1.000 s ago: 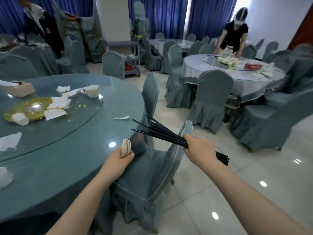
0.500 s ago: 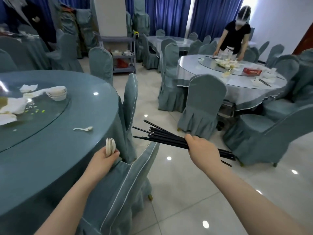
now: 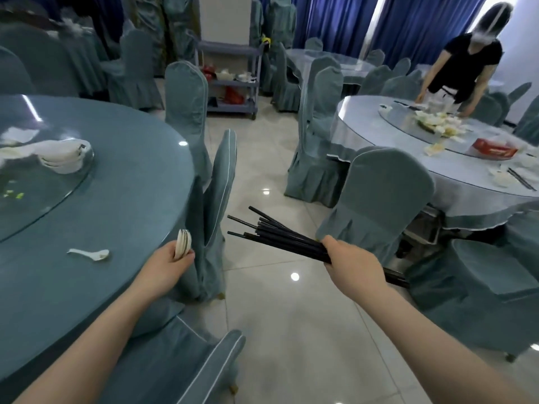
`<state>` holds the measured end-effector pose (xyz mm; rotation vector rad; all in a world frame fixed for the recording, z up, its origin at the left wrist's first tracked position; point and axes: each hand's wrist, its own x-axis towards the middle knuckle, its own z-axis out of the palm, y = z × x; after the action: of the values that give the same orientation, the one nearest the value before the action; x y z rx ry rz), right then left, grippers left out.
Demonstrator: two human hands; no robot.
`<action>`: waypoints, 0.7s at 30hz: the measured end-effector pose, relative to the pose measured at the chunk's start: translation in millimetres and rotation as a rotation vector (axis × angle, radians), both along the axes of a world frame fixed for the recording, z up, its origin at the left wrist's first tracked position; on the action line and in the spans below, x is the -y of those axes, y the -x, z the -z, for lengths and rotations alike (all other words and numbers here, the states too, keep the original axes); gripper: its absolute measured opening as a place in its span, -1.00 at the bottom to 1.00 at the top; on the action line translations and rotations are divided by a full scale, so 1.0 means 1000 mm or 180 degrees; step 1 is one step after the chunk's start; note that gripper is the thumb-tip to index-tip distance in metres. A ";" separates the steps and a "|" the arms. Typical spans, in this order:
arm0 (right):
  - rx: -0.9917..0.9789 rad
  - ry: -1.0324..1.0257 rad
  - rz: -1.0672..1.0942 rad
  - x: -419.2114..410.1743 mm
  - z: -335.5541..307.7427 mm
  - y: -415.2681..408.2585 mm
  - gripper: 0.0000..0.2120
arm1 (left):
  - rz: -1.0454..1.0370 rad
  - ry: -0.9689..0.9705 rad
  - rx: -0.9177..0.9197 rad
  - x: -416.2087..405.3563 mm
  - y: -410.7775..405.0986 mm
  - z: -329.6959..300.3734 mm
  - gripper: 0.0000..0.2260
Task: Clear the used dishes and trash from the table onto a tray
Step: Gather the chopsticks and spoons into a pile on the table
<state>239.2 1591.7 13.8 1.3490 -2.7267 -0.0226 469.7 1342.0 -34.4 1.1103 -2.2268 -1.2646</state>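
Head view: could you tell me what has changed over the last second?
The view has swung right, so the near table and its loose spoon slid leftward. Unchanged: the left hand grips stacked spoons, the right hand the black chopsticks.

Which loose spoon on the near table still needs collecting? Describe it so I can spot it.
On the big round teal table at left, look near its front edge, just left of the left hand. A single white soup spoon lies there alone, apart from the stacked bowls farther back.
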 end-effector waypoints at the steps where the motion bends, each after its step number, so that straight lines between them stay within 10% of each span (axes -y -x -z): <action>1: 0.0065 0.0016 -0.0048 0.013 0.001 0.013 -0.95 | -0.0029 -0.0017 0.0050 0.006 0.008 0.000 -0.86; 21: 0.0626 -0.0220 -0.2791 0.336 0.022 0.159 -0.86 | -0.2659 -0.0191 0.0470 0.054 0.079 0.015 -0.87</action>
<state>80.3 1256.1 -8.5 2.5360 -2.0237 0.0865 390.8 1288.2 -49.4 1.9175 -1.4979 -0.8900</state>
